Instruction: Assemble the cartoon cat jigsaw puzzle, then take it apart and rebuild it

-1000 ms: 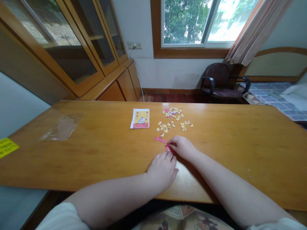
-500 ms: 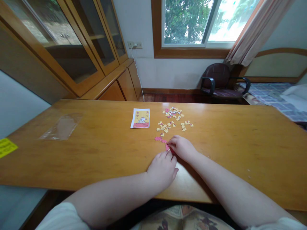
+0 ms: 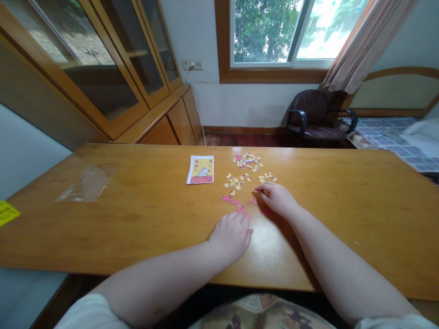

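Pink jigsaw pieces [image 3: 240,209] lie on the table just beyond the fingertips of my left hand [image 3: 230,235], which rests palm down with its fingers stretched out; the fingertips touch or partly cover them. My right hand [image 3: 279,199] hovers to the right, fingers loosely apart, and I see nothing held in it. Below its fingertips lies a small pink piece [image 3: 254,200], with another pink piece [image 3: 264,212] under the hand's shadow side. A joined pink strip [image 3: 229,199] sits farther left. Yellow pieces [image 3: 235,181] are scattered behind it.
A mixed pile of pieces [image 3: 247,161] lies farther back. The picture card [image 3: 201,169] with a white animal is left of the pieces. A clear plastic bag [image 3: 89,183] lies at the left of the wooden table [image 3: 154,219]. An office chair [image 3: 310,114] stands beyond.
My right hand has moved right and away from the pink pieces beside my left hand, uncovering loose pink pieces. My left hand has stayed nearly in place.
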`<state>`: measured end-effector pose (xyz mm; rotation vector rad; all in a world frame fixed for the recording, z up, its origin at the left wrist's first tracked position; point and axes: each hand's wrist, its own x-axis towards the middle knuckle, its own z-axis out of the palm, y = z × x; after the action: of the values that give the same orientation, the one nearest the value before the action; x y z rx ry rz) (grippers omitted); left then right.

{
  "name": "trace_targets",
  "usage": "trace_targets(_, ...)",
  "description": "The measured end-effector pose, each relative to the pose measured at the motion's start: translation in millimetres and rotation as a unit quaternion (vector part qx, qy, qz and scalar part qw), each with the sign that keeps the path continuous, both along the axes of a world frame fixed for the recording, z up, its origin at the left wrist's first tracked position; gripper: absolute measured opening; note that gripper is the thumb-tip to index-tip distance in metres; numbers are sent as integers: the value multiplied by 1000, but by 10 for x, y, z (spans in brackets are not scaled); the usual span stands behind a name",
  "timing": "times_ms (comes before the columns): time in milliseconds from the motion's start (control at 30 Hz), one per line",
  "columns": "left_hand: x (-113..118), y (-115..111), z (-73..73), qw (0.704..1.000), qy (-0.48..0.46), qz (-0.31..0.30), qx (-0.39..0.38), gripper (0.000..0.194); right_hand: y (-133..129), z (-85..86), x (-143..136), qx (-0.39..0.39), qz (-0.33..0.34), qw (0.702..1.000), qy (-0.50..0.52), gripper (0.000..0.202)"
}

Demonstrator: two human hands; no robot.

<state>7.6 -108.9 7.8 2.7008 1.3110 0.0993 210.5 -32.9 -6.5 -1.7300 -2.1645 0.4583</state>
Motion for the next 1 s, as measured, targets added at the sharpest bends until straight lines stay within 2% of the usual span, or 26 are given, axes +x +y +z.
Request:
trace_targets(100, -38, 106, 2, 1000, -13, 15, 17, 20, 13, -3, 29, -8, 32, 999, -14, 22)
trace_targets(233, -113, 287, -32, 997, -20, 69, 39, 21, 23, 26, 48, -26, 56, 998, -27, 26)
trace_targets(333, -141, 378, -68, 996, -27, 75, 39, 22, 18, 55, 59, -29, 71, 997, -19, 26)
trace_targets(500, -129, 441, -125, 997, -60, 41, 11, 31, -11, 39, 36, -16, 64, 998, -20, 21)
trace_targets(633, -139, 496, -171, 995, -94, 1, -22, 35, 0, -9, 47, -33, 87, 995, -21, 20)
trace_targets(767, -158, 533, -155, 993, -115, -24, -17, 33, 22, -10, 107, -46, 107, 993, 0, 18)
trace_targets(1000, -154, 500, -62, 993, -92, -72, -13, 21, 9, 53, 106, -38, 37, 998, -43, 20)
